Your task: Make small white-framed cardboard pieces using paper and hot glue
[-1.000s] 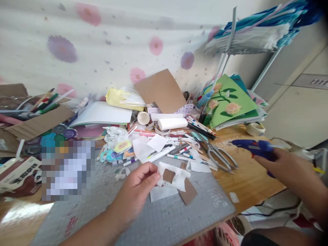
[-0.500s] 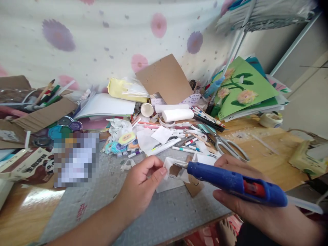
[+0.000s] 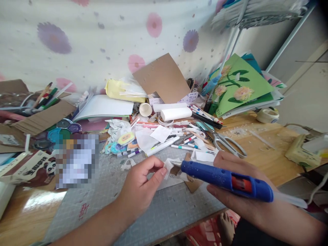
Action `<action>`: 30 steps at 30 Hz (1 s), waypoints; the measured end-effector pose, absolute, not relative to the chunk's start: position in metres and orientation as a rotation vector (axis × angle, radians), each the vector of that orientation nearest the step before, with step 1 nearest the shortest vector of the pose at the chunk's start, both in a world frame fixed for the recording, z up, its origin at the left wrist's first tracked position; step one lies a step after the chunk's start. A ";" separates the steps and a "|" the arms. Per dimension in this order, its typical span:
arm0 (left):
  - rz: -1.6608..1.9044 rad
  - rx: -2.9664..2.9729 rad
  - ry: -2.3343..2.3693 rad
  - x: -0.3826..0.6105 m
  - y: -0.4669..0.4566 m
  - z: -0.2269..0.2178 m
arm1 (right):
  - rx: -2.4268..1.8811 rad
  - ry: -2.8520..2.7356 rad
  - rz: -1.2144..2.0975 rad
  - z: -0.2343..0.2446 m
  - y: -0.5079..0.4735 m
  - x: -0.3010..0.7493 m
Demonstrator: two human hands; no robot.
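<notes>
Thumb and fingertips of the left hand (image 3: 143,188) are pinched together on the left end of a small white piece (image 3: 168,167), held up over the grey cutting mat (image 3: 176,212). The right hand (image 3: 247,210) is wrapped around a blue glue gun (image 3: 210,174), its metal nozzle aimed left at that piece; whether the tip touches it, I cannot tell. A translucent glue stick (image 3: 289,200) juts from the gun's back end. Below the white piece, a brown cardboard scrap (image 3: 194,185) lies on the mat, partly hidden by the gun. Beyond the hands, markers (image 3: 164,147) and paper bits are heaped across the mat's far edge. Grey-handled scissors (image 3: 230,145) lie right of the heap, by the bare wood of the bench (image 3: 269,164). Farther back, a large brown board (image 3: 164,77) leans near the flowered curtain (image 3: 102,34).
</notes>
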State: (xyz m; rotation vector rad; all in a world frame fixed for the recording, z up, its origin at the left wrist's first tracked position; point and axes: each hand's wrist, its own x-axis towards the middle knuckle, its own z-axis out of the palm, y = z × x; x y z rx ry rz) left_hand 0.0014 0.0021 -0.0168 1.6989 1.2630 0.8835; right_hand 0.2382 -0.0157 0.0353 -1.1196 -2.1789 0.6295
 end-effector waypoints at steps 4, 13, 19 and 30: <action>0.891 1.702 1.265 0.002 0.001 -0.016 | -1.080 -2.204 0.656 0.033 -0.016 0.240; 0.884 1.555 1.203 0.004 0.000 -0.015 | -1.114 -2.244 0.647 0.030 -0.016 0.242; 0.939 1.373 1.149 0.006 0.000 -0.017 | -1.114 -2.285 0.668 0.024 -0.018 0.246; 1.032 1.196 1.128 0.011 0.000 -0.021 | -1.187 -2.318 0.645 0.020 -0.022 0.246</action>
